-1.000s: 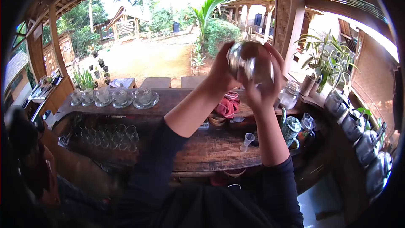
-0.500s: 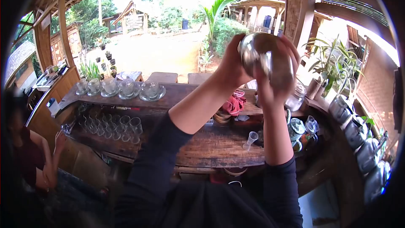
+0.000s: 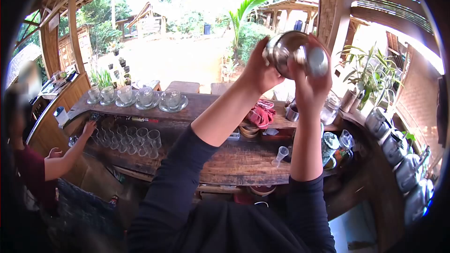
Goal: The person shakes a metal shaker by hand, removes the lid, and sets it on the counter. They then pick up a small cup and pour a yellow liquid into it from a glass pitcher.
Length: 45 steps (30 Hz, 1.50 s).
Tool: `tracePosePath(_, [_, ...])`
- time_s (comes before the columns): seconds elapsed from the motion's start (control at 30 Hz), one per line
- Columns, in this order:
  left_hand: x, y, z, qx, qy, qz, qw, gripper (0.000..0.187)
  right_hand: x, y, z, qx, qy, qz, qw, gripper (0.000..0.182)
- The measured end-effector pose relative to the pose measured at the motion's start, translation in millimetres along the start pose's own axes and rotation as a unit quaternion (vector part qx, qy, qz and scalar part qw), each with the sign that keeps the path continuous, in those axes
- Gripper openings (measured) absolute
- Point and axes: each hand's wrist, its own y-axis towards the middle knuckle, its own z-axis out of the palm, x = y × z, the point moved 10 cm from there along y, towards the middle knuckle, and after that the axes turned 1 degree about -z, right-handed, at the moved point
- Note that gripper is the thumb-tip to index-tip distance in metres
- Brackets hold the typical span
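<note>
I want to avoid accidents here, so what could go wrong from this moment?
The shiny metal vessel, raised in the left hand and right hand, might slip if the grip loosens. Dropped, it could strike the clear cup on the counter. The co-worker's hand, near the glasses, might knock one over.

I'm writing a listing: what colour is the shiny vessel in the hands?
The vessel is silvery with darker, brownish reflections, seen in the head view.
</note>
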Motion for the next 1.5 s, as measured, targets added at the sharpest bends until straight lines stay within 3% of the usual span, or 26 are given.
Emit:
tracePosePath(0.03, [0.5, -14.9, -34.3, -0.169, 0.020, -0.008, 0.985, 0.041, -36.7, -6.6, 10.9, 0.018, 0.139, 0.174, 0.975, 0.047])
tracePosePath(0.1, [2.1, -14.5, -15.3, -0.041, 0.000, 0.009, 0.999, 0.042, 0.0, -6.9, 4.4, 0.031, 0.040, 0.055, 0.997, 0.050])
tracePosePath(0.17, [3.4, -52.7, 63.5, 0.294, -0.162, -0.096, 0.937, 0.054, 107.0, -15.3, 5.9, 0.043, -0.101, -0.170, 0.979, 0.045])
tracePosePath(0.23, [-2.5, -95.6, 100.2, 0.327, -0.144, -0.066, 0.932, 0.057, 164.4, -57.2, 2.1, -0.031, -0.090, -0.368, 0.925, 0.051])
tracePosePath(0.3, [-14.0, -103.6, 98.2, 0.325, 0.019, 0.068, 0.943, 0.065, 131.9, -64.8, 13.4, -0.027, -0.080, -0.330, 0.940, 0.051])
tracePosePath(0.33, [-26.6, -112.1, 101.6, 0.312, 0.177, 0.197, 0.913, 0.074, 109.8, -63.4, 17.7, -0.020, -0.075, -0.292, 0.953, 0.051])
tracePosePath(0.37, [-38.7, -105.2, 92.3, 0.150, 0.232, 0.142, 0.951, 0.069, 88.7, -61.3, 22.2, -0.009, -0.069, -0.253, 0.965, 0.052])
tracePosePath(0.43, [-20.2, -86.7, 52.2, 0.259, -0.128, -0.108, 0.951, 0.059, 60.1, -60.6, 33.8, 0.018, -0.061, -0.158, 0.985, 0.053])
tracePosePath(0.5, [-39.8, -75.4, 21.8, 0.214, -0.042, 0.027, 0.976, 0.040, 52.2, -30.3, 68.0, 0.052, -0.003, -0.028, 0.998, 0.046])
tracePosePath(0.57, [-33.5, -88.2, -63.9, -0.167, -0.017, -0.019, 0.986, 0.037, 14.5, -41.1, 82.5, 0.069, 0.092, 0.200, 0.973, 0.049])
tracePosePath(0.6, [-40.2, -104.3, -55.3, -0.170, -0.017, -0.015, 0.985, 0.037, 57.4, -32.9, 82.9, 0.076, 0.012, 0.037, 0.996, 0.053])
tracePosePath(0.67, [-49.2, -137.2, -3.1, -0.023, -0.037, -0.006, 0.999, 0.050, 152.7, -49.1, 81.9, 0.085, -0.038, -0.266, 0.959, 0.052])
tracePosePath(0.73, [-69.0, -157.7, 22.1, 0.158, 0.017, 0.096, 0.983, 0.063, 153.3, -82.3, 86.1, 0.122, -0.055, -0.241, 0.961, 0.048])
tracePosePath(0.8, [-94.8, -218.3, 88.0, 0.370, 0.122, 0.281, 0.877, 0.075, 141.6, -128.8, 97.4, 0.199, -0.092, -0.211, 0.953, 0.042])
tracePosePath(0.83, [-107.2, -227.9, 77.6, 0.365, 0.131, 0.287, 0.876, 0.075, 135.4, -152.4, 103.2, 0.239, -0.110, -0.194, 0.945, 0.040])
tracePosePath(0.9, [-100.0, -213.7, 16.7, 0.214, 0.029, 0.067, 0.974, 0.074, 128.9, -186.0, 120.6, 0.325, -0.146, -0.157, 0.921, 0.035])
tracePosePath(0.93, [-107.2, -212.1, -15.1, 0.071, -0.064, 0.061, 0.994, 0.069, 155.3, -109.1, 153.0, 0.141, -0.019, -0.262, 0.954, 0.032])
tracePosePath(0.97, [-108.4, -208.7, -41.0, 0.057, -0.058, 0.071, 0.994, 0.069, 149.5, -91.1, 172.8, 0.126, 0.081, -0.302, 0.942, 0.040])
tracePosePath(1.03, [-143.7, -209.3, -102.4, -0.007, 0.155, 0.255, 0.954, 0.049, 83.5, -92.2, 219.0, 0.120, 0.105, 0.037, 0.986, 0.044])
tracePosePath(1.1, [-122.0, -224.6, -117.0, -0.086, -0.158, 0.150, 0.972, 0.044, 95.6, -89.6, 216.0, 0.085, 0.119, 0.019, 0.989, 0.046])
tracePosePath(1.17, [-126.0, -254.3, -76.3, -0.038, -0.111, 0.129, 0.985, 0.045, 181.2, -101.1, 193.0, 0.112, 0.057, -0.219, 0.968, 0.040])
tracePosePath(1.23, [-125.8, -281.5, -39.9, -0.021, -0.001, 0.152, 0.988, 0.058, 224.8, -122.1, 175.2, 0.127, 0.145, -0.255, 0.948, 0.043])
tracePosePath(1.3, [-149.0, -331.0, 86.1, 0.251, 0.041, 0.319, 0.913, 0.072, 265.7, -155.9, 142.6, 0.006, 0.259, -0.439, 0.860, 0.046])
tracePosePath(1.37, [-160.8, -329.1, 39.6, 0.188, 0.047, 0.272, 0.942, 0.073, 260.8, -161.5, 161.5, 0.016, 0.267, -0.418, 0.868, 0.050])
tracePosePath(1.47, [-174.7, -328.3, -74.3, 0.016, -0.081, 0.182, 0.980, 0.063, 173.1, -163.7, 274.5, 0.254, 0.222, -0.017, 0.941, 0.054])
tracePosePath(1.5, [-179.6, -328.7, -100.0, 0.008, -0.082, 0.184, 0.980, 0.063, 179.9, -161.1, 280.4, 0.117, 0.259, -0.162, 0.945, 0.045])
